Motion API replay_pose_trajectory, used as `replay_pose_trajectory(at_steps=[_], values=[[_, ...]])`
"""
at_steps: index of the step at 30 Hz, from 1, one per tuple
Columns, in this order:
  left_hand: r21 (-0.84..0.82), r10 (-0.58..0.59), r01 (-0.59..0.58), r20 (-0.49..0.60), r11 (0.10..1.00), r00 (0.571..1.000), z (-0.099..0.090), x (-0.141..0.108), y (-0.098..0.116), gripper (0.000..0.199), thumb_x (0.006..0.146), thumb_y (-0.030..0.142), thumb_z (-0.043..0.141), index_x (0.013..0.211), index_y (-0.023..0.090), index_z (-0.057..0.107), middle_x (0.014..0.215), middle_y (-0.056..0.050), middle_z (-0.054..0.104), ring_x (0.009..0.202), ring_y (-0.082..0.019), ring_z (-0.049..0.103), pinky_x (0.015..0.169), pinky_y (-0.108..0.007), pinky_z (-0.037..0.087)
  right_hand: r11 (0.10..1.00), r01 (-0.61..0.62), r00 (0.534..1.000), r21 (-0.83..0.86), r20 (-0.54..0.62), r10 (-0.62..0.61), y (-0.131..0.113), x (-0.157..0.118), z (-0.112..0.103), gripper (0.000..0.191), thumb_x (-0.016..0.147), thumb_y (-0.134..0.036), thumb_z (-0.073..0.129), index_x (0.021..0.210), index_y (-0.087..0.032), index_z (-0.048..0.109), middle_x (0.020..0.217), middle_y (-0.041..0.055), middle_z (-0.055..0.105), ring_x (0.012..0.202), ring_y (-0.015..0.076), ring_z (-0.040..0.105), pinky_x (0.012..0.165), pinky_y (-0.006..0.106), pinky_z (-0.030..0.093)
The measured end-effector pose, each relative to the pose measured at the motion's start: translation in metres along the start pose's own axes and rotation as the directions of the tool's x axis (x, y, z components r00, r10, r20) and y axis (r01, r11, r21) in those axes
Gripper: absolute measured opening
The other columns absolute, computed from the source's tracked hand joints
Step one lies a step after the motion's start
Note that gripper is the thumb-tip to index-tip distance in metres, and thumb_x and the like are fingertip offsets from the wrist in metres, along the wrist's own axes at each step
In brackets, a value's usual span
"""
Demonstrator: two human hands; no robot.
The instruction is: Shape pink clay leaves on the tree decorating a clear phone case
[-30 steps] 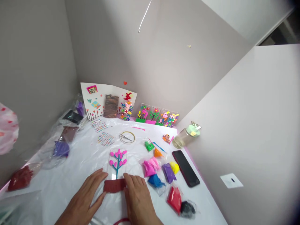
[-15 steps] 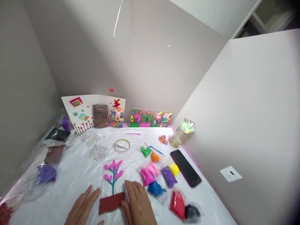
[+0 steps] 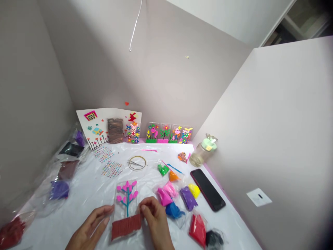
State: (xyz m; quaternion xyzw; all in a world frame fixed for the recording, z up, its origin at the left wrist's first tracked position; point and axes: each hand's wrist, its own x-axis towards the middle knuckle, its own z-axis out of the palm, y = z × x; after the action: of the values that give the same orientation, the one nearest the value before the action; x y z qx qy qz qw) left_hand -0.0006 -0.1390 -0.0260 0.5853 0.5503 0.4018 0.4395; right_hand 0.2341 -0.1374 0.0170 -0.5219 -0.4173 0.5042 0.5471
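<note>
A clear phone case lies in front of me, with a modelling-clay tree on it: a teal stem and branches with pink blobs. Across its lower end runs a ridged brown clay band. My left hand is beside the case's left edge, fingers stretched and thumb apart, fingertips at or very near the rim. At the right edge, my right hand has thumb and index finger pinched together on the rim, just above the brown band. Its other fingers are curled and partly hidden.
Bagged clay lumps lie to the right, among them a blue one and a red one, beside a phone. Farther back are tweezers in a bangle, gem stickers, a jar and decorated cases.
My right hand has gone from lying flat beside the case to pinching its right edge. My left hand has turned and its fingers have come up to the left edge. The view has shifted slightly.
</note>
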Motion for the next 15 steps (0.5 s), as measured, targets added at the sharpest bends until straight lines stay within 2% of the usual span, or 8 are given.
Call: replay_pose_trajectory(at_steps=[2, 4, 8, 12, 15], values=[[-0.100, -0.067, 0.068, 0.004, 0.993, 0.998, 0.000, 0.003, 0.009, 0.037, 0.093, 0.061, 0.057, 0.108, 0.030, 0.072, 0.111, -0.001, 0.080, 0.107, -0.025, 0.076, 0.091, -0.031, 0.063, 0.993, -0.060, 0.998, 0.099, 0.002, 0.060, -0.004, 0.004, 0.002, 0.010, 0.072, -0.022, 0.075, 0.076, -0.017, 0.068, 0.067, -0.0011, 0.068, 0.061, 0.0147, 0.062, 0.059, 0.023, 0.046], [-0.234, -0.156, 0.148, -0.013, 0.961, 0.988, 0.002, 0.005, 0.017, 0.043, 0.082, 0.067, 0.069, 0.100, 0.028, 0.073, 0.103, -0.002, 0.081, 0.099, -0.026, 0.078, 0.083, -0.029, 0.065, 0.986, -0.096, 0.995, 0.135, 0.018, 0.095, -0.004, 0.005, 0.002, 0.014, 0.066, -0.020, 0.078, 0.074, -0.017, 0.067, 0.067, -0.0011, 0.069, 0.058, 0.0135, 0.060, 0.058, 0.022, 0.043], [-0.438, -0.311, 0.261, -0.044, 0.860, 0.949, 0.013, 0.006, 0.026, 0.052, 0.061, 0.065, 0.087, 0.089, 0.024, 0.071, 0.092, -0.003, 0.080, 0.091, -0.026, 0.078, 0.075, -0.025, 0.063, 0.955, -0.199, 0.980, 0.218, 0.068, 0.188, -0.005, 0.003, 0.004, 0.018, 0.060, -0.020, 0.080, 0.072, -0.016, 0.067, 0.064, -0.0015, 0.067, 0.056, 0.0114, 0.057, 0.058, 0.021, 0.042], [-0.508, -0.329, 0.260, -0.048, 0.821, 0.943, 0.021, 0.006, 0.034, 0.057, 0.049, 0.061, 0.095, 0.082, 0.022, 0.070, 0.086, -0.002, 0.078, 0.098, -0.026, 0.076, 0.082, -0.023, 0.060, 0.899, -0.303, 0.953, 0.316, 0.117, 0.280, -0.008, -0.003, 0.006, 0.023, 0.065, -0.029, 0.080, 0.079, -0.017, 0.067, 0.065, -0.0025, 0.066, 0.057, 0.0110, 0.058, 0.057, 0.020, 0.044], [-0.540, -0.349, 0.281, -0.024, 0.793, 0.937, 0.021, 0.006, 0.038, 0.054, 0.050, 0.055, 0.097, 0.083, 0.021, 0.072, 0.086, -0.003, 0.078, 0.098, -0.025, 0.076, 0.083, -0.020, 0.059, 0.851, -0.359, 0.933, 0.384, 0.137, 0.332, -0.010, -0.004, 0.006, 0.036, 0.068, -0.045, 0.078, 0.087, -0.016, 0.068, 0.072, 0.0008, 0.068, 0.063, 0.0143, 0.065, 0.062, 0.026, 0.053]])
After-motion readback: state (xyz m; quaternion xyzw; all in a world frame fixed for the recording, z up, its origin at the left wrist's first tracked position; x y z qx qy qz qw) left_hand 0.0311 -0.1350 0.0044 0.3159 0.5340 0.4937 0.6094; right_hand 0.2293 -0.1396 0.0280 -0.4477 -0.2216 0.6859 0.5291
